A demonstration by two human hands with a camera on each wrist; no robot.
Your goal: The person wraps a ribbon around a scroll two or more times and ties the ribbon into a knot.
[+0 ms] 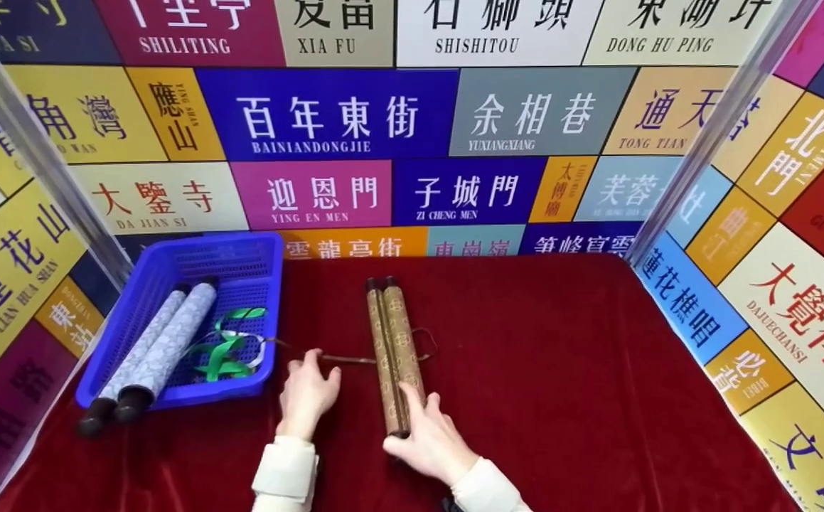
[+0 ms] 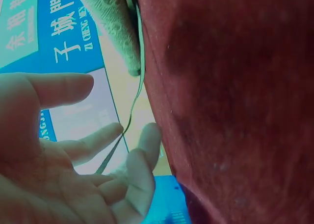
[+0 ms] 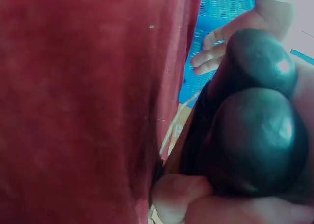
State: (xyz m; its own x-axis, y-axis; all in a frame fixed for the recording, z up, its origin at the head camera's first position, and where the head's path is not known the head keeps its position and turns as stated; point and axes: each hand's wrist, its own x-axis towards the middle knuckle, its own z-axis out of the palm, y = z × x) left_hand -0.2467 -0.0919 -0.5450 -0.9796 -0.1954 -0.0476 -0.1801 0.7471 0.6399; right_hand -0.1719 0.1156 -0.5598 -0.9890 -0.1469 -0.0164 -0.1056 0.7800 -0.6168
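A brown-gold patterned scroll (image 1: 397,334), rolled from both ends into two side-by-side rolls, lies on the red cloth. My right hand (image 1: 431,434) grips its near end, thumb by the roller end and forefinger along the top. Close up in the right wrist view are the scroll's two dark rounded knobs (image 3: 260,140). A thin cord (image 1: 348,359) runs leftward out from the scroll. My left hand (image 1: 306,391) is beside that cord, thumb spread from loosely bent fingers. In the left wrist view the cord (image 2: 131,111) crosses by the fingertips, and the fingers do not close around it.
At left stands a blue plastic basket (image 1: 274,313). Another scroll (image 1: 173,338), pale blue with dark knobs, leans in it and sticks out over the near rim, beside green ribbon (image 1: 223,359). Red velvet cloth (image 1: 561,370) covers the table. Panels with printed signs (image 1: 326,114) enclose it.
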